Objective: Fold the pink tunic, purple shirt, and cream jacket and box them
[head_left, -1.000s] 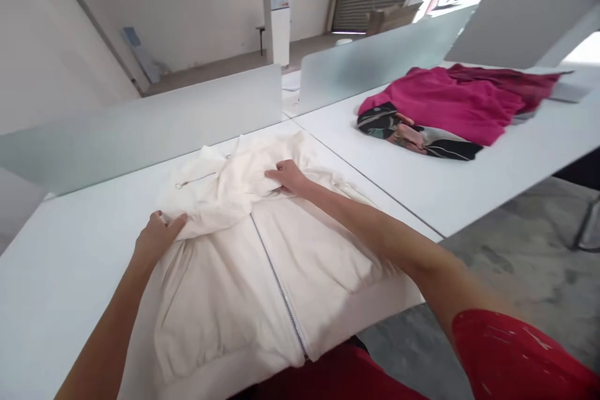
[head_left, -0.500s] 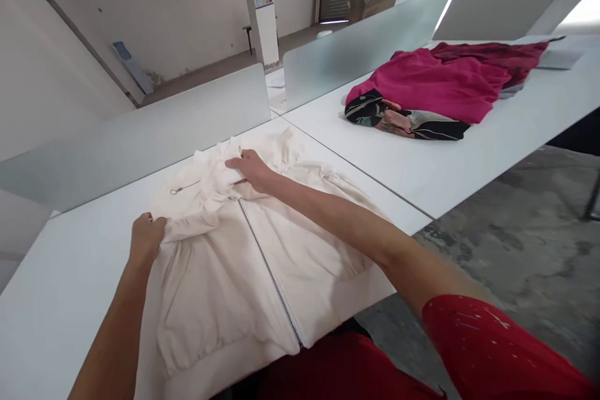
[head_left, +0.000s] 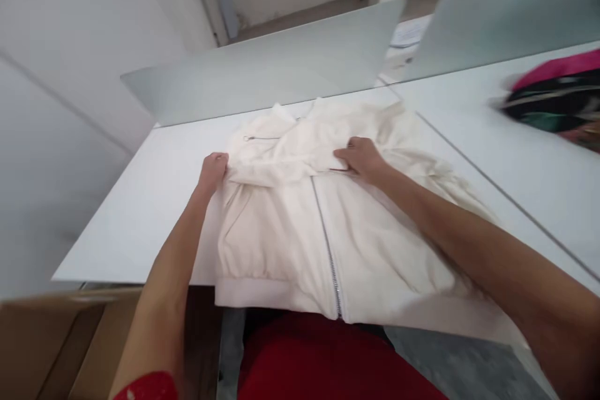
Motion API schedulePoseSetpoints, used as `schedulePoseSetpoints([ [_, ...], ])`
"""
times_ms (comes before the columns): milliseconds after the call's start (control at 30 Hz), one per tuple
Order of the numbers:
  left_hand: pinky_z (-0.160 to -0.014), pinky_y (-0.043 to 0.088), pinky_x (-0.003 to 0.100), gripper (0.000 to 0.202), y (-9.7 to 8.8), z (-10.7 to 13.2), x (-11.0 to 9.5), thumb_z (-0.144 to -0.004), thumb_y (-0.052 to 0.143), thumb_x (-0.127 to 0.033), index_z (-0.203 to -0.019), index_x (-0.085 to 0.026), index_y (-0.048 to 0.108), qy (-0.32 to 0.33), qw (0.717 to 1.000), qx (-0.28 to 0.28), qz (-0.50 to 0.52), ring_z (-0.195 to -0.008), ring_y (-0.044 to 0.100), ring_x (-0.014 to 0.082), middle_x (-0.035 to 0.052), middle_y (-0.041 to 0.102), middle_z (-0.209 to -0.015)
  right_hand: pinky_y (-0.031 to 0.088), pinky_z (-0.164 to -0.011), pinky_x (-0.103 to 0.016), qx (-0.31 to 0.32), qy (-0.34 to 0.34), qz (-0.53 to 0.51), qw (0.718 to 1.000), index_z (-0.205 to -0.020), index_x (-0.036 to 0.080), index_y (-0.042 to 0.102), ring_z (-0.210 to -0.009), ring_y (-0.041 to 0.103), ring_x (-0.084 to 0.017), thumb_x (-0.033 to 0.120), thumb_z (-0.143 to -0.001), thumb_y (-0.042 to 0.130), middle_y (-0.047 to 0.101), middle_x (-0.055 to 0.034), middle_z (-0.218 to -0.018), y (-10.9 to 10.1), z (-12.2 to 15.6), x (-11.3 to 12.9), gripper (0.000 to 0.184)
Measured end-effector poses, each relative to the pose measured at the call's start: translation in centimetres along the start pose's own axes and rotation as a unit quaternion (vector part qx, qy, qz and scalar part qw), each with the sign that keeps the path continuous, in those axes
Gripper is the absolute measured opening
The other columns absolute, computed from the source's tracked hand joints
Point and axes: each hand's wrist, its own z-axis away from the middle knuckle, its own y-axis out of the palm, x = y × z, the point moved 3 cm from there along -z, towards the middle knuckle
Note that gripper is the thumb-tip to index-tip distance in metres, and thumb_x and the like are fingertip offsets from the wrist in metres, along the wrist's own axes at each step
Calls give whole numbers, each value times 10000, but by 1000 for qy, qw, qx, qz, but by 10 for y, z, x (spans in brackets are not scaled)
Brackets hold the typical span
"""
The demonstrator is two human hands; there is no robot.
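Note:
A cream zip-up jacket (head_left: 285,225) lies front up on the white table, its hem at the near edge and its metal zipper (head_left: 328,244) running down the middle. One sleeve (head_left: 276,170) stretches across the chest between my two hands. At the jacket's left side, my left hand (head_left: 214,170) is closed on the fabric at the outer end of that sleeve. My right hand (head_left: 360,156) pinches the sleeve's other end, right of the zipper. A small zip pull (head_left: 247,137) shows on the upper chest. The other sleeve lies bunched on the right, partly behind my right forearm.
Frosted divider panels (head_left: 272,62) stand along the table's (head_left: 126,231) far edge. A heap of pink and dark patterned clothing (head_left: 562,97) lies at the right. An open cardboard box (head_left: 51,344) sits below the table at the lower left.
The view has swung left, bringing the cardboard box into sight. My right hand has drawn the sleeve end right across the chest, so the sleeve lies straighter. My left hand keeps its grip.

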Motion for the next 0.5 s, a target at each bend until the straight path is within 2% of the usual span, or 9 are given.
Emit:
schedulePoseSetpoints([
  [100,-845,581,307,214,-22,9,11,-996,493,-324,-1065,-182,636,-49,988,-14,146,-958,732,176,114,760,-1123,381,-559,-245,8,21,-32,999,-745,231,432,-590,423,-96,139,-919,660,412,72,-614,1,1,-1,301],
  [167,-838,578,329,191,-33,23,15,-998,544,-348,-1006,-180,636,-67,980,5,187,-956,738,201,142,754,-1141,386,-549,-255,4,33,-47,998,-730,242,408,-570,397,-96,154,-920,667,386,76,-596,2,4,0,333],
  [233,-819,569,345,270,-38,39,17,-1006,558,-429,-977,-173,638,-73,985,30,154,-970,739,231,166,746,-1167,418,-557,-255,-5,44,-59,997,-717,239,409,-562,390,-93,149,-918,679,380,77,-593,3,6,0,348],
  [300,-820,562,361,385,-36,53,15,-991,571,-539,-1031,-164,650,-68,991,58,97,-991,743,262,178,741,-1199,452,-560,-250,-17,58,-80,995,-692,225,425,-555,385,-88,124,-900,703,389,72,-593,4,8,0,362],
  [400,-919,539,385,602,-24,66,6,-891,661,-660,-1245,-174,637,-36,995,93,-27,-1117,721,316,163,727,-1283,462,-517,-225,-34,63,-117,991,-644,206,440,-551,399,-90,75,-866,728,402,56,-594,6,7,-1,386],
  [500,-1029,494,403,820,-12,72,-6,-818,709,-681,-1450,-192,529,0,985,114,-131,-1285,641,356,152,689,-1380,461,-466,-205,-38,51,-138,988,-607,200,442,-542,411,-98,27,-847,719,396,42,-583,8,4,-5,405],
])
